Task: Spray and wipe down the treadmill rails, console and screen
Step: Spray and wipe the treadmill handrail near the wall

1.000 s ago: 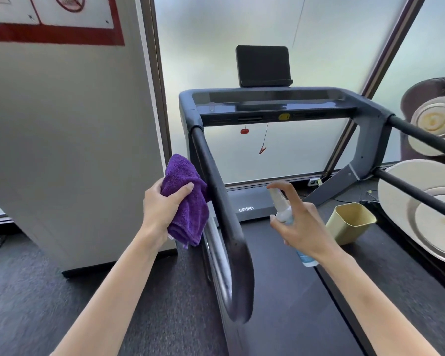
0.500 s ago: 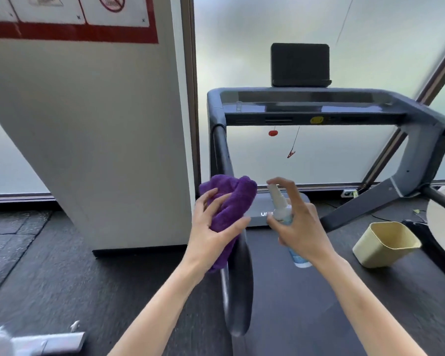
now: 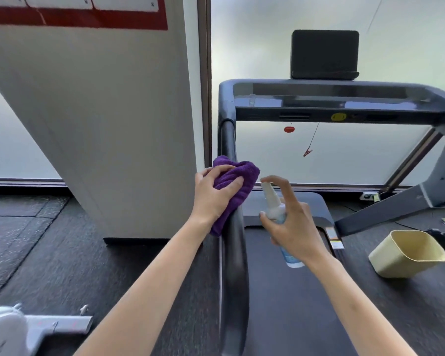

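A person's left hand is pressing a purple cloth around the treadmill's left rail while the right hand, fingers curled around a spray bottle, is risking misting the belt instead.

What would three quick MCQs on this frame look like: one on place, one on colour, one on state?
1. Where is the cloth?
A. on the left rail
B. in the bin
C. on the screen

2. What colour is the bin?
A. red
B. pale yellow
C. blue

3. The spray bottle is
A. lying on the belt
B. held in the right hand
C. standing on the console

Key: A, the left hand presses it onto the left rail; B, its walls are pale yellow; B, the right hand grips it, forefinger on the nozzle.
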